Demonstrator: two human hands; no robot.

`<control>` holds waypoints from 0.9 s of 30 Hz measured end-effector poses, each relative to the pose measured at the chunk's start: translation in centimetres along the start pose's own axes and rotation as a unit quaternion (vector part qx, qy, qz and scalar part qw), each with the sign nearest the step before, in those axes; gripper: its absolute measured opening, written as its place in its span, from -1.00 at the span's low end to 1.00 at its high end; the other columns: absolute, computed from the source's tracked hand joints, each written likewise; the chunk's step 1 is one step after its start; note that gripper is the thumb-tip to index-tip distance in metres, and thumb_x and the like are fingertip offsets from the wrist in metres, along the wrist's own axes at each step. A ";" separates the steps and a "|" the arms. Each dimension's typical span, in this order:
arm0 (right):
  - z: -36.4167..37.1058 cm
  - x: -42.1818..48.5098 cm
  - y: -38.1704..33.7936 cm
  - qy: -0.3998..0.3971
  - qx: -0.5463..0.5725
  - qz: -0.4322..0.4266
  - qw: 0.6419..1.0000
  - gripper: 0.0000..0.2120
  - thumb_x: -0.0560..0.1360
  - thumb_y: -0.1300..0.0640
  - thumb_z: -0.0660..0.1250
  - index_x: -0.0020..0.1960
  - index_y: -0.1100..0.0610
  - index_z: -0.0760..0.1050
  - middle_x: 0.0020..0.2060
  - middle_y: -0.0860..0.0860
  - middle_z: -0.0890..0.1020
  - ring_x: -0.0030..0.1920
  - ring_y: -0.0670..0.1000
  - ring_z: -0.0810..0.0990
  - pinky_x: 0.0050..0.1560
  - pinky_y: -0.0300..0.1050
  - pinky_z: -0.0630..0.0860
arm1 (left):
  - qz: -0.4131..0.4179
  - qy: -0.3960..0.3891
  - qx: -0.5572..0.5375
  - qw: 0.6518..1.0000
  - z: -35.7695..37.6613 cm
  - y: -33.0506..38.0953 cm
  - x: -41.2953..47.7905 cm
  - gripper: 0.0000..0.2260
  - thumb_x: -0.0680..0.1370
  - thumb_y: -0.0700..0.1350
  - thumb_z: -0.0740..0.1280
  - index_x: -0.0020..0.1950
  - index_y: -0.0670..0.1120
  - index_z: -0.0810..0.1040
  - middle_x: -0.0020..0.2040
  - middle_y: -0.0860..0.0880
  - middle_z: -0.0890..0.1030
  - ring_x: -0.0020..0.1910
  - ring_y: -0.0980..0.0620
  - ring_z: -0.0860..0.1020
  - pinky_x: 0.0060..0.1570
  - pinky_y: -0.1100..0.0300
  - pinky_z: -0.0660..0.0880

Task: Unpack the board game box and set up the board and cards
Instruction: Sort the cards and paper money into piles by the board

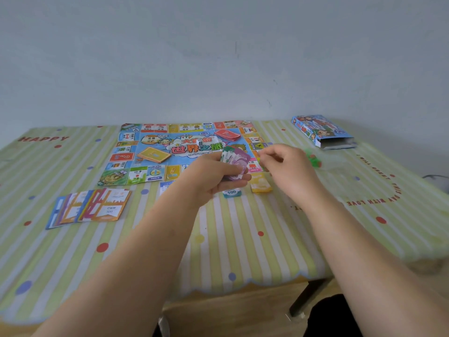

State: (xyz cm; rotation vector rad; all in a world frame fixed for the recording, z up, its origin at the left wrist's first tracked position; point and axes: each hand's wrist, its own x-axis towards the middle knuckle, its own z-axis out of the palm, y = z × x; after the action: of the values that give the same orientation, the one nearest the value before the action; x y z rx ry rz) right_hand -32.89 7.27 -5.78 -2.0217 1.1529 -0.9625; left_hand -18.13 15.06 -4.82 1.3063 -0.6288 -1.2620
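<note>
The colourful paper game board [155, 171] lies unfolded on the table. A white die [199, 143], a red card deck [227, 135] and a yellow card deck [154, 155] rest on it. My left hand [213, 176] grips a small stack of paper money [235, 158], purple on top, over the board's near right edge. My right hand [284, 159] hovers just right of the stack, fingers pinched; whether it holds anything is unclear. Below my hands lie a yellow money pile [260, 184], a teal "100" pile [232, 192] and a blue pile [166, 185]. The open game box [320, 131] lies far right.
A fan of property cards [90, 206] lies near left of the board. Small green and red pieces in a clear bag [313, 159] sit right of my right hand. The striped tablecloth [243, 239] covers the table, whose near edge is close to me. A wall stands behind.
</note>
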 end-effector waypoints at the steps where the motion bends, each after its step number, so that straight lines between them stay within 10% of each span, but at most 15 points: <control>1: 0.2 0.0 -0.6 -0.010 0.041 0.002 0.999 -0.88 0.53 0.10 0.33 -0.07 0.05 0.64 -0.17 -0.05 0.68 -0.13 -0.02 0.64 -0.04 -0.10 0.57 | 0.007 -0.005 0.003 1.000 -0.5 0.0 -0.2 -0.69 0.51 -0.38 0.36 0.25 -0.28 0.48 0.00 -0.22 0.68 -0.08 -0.09 0.70 -0.24 0.20 0.65; 11: 4.5 0.9 -4.3 -0.101 0.073 -0.035 0.992 -0.89 0.40 0.08 0.50 -0.26 0.07 0.63 -0.43 -0.16 0.58 -0.42 -0.26 0.47 -0.28 -0.32 0.39 | 0.045 0.021 0.077 0.996 -5.6 1.1 -2.0 -0.76 0.44 -0.28 0.47 0.08 -0.27 0.58 0.03 -0.23 0.68 0.03 -0.17 0.66 -0.14 0.19 0.65; 27: 8.0 1.8 -4.1 -0.150 0.151 0.002 0.977 -0.93 0.44 0.05 0.48 -0.10 0.02 0.66 -0.23 -0.11 0.69 -0.24 -0.16 0.62 -0.08 -0.21 0.53 | 0.058 0.001 0.010 0.998 -9.2 0.7 -1.8 -0.80 0.57 -0.37 0.25 0.18 -0.30 0.53 0.11 -0.25 0.65 0.01 -0.16 0.67 -0.03 0.10 0.63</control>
State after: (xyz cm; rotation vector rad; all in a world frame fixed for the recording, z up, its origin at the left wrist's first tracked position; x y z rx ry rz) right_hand -23.90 8.68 -6.40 -1.8372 0.7962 -0.7465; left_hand -10.03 19.78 -5.86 1.2698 -0.7065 -1.1624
